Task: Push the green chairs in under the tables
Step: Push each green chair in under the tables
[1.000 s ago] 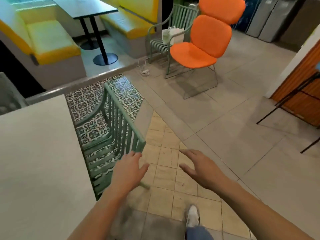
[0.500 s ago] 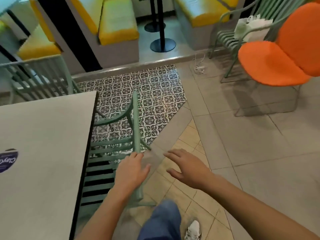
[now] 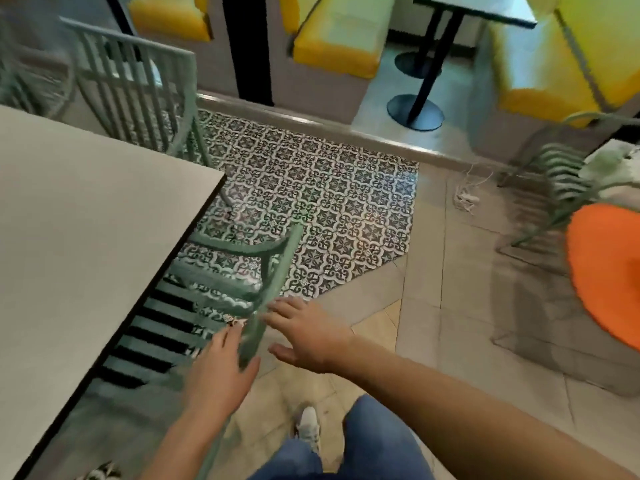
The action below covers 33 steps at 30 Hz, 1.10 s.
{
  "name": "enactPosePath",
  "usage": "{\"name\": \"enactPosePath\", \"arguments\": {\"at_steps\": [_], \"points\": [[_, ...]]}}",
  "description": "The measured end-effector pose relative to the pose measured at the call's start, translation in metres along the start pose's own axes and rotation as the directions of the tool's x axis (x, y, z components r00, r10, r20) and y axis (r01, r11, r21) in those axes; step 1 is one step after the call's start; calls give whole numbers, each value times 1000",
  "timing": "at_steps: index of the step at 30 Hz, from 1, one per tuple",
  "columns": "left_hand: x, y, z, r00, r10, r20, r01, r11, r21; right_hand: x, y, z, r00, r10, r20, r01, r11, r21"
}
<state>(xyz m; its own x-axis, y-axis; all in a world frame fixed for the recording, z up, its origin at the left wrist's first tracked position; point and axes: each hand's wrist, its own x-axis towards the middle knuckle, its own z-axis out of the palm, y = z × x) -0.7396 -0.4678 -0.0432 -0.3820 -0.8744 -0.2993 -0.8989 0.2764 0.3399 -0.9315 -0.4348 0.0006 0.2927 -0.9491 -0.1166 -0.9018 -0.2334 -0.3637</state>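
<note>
No legible writing in view. Table [image 3: 79, 237] fills your left; the green chair [image 3: 221, 289] sits at its right edge, seat slats partly under the top. A second green chair [image 3: 138, 88] stands at the far edge. Orange chair [image 3: 606, 271] far right. Your left hand [image 3: 221, 372] wraps the backrest's top rail; your right hand [image 3: 304, 334], fingers spread, touches it just beside.
</note>
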Motion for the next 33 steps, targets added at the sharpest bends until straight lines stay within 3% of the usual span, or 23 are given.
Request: {"name": "enactPosePath", "arguments": {"at_steps": [5, 8, 12, 16, 20, 28, 33], "points": [[8, -1, 8, 986, -164, 5, 164, 980, -110, 56, 29, -3, 965, -214, 150, 221, 975, -29], [5, 7, 15, 954, -298, 37, 296, 912, -285, 87, 45, 1, 896, -360, 261, 378, 925, -23], [-4, 27, 26, 894, -447, 39, 436, 845, -309, 109, 66, 10, 780, -519, 350, 560, 828, -19], [-9, 50, 29, 805, -592, 19, 578, 777, -250, 126, 86, 10, 675, -586, 449, 667, 744, -33], [-16, 59, 33, 731, -683, -3, 655, 702, -281, 136, 95, 3, 633, -600, 490, 705, 707, -45], [-39, 51, 38, 651, -758, -38, 728, 637, -251, 144, 108, 2, 749, -475, 461, 628, 731, -267], [-45, 47, 45, 671, -736, -84, 723, 675, -147, 140, 100, -2, 732, -454, 509, 651, 688, -322]]}}
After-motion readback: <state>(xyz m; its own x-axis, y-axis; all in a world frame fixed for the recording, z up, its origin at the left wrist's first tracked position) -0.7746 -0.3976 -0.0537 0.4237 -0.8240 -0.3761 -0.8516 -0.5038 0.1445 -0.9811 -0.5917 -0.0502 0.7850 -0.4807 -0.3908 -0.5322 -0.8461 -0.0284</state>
